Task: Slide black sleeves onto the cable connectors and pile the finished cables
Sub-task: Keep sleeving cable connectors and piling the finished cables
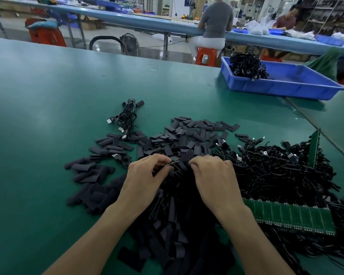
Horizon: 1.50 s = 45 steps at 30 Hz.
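Many flat black sleeves point(187, 139) lie in a big heap on the green table point(48, 116). At its far left sits a small bunch of black cables with silver plugs point(127, 120). The left hand point(145, 175), over the heap, pinches a thin silver connector point(172, 163) in curled fingers. Just beside it, the right hand point(213, 173) is curled tight too, but I cannot tell what it holds. To the right lies a big tangle of black cables point(276, 171) around long green circuit boards point(290, 217). Far back sits a blue plastic tray point(276, 90) with more cables.
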Motion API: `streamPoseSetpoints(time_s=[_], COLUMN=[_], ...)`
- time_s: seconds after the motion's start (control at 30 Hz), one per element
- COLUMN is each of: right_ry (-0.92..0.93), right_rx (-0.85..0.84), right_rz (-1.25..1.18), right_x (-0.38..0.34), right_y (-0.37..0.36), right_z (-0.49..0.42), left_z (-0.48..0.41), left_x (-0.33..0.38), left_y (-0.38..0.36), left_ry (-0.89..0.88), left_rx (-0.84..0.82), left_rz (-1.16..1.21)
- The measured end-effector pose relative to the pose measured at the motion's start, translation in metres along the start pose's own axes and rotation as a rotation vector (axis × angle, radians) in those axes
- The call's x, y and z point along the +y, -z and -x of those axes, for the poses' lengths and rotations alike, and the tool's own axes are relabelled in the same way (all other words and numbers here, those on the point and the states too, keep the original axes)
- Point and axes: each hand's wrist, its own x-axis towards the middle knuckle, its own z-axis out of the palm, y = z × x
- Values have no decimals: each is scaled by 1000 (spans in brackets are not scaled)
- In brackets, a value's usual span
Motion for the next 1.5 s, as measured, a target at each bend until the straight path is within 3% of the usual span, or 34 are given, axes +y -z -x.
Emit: streamPoseSetpoints(time_s=[0.13,0.2,0.27,0.33,0.43,0.63,0.97,1.13,1.27,1.5], right_ry=[85,195,209,107,27,-35,-91,-114,-115,-172], right_rx=[279,336,261,102,0,7,72,101,97,134], right_rz=[-60,-141,-276,-371,-382,-491,-586,-736,-814,-952], right_x=[-8,-11,-14,-14,-7,-6,0,4,7,6], right_y=[-4,-6,-7,-7,-11,-18,-22,-21,-24,-26], right_z=[9,14,17,19,22,22,19,20,22,24], left_z=[0,-1,0,0,0,-1,0,0,-1,-1], left_x=[-2,0,1,2,3,5,3,6,4,4], left_y=[1,2,2,3,3,4,3,4,5,4], left_ry=[24,-1,-13,15,30,-2,67,-27,-11,-30], left_rx=[17,7,14,41,73,36,24,56,26,3], left_rz=[71,72,90,105,95,-9,68,-138,-32,-63])
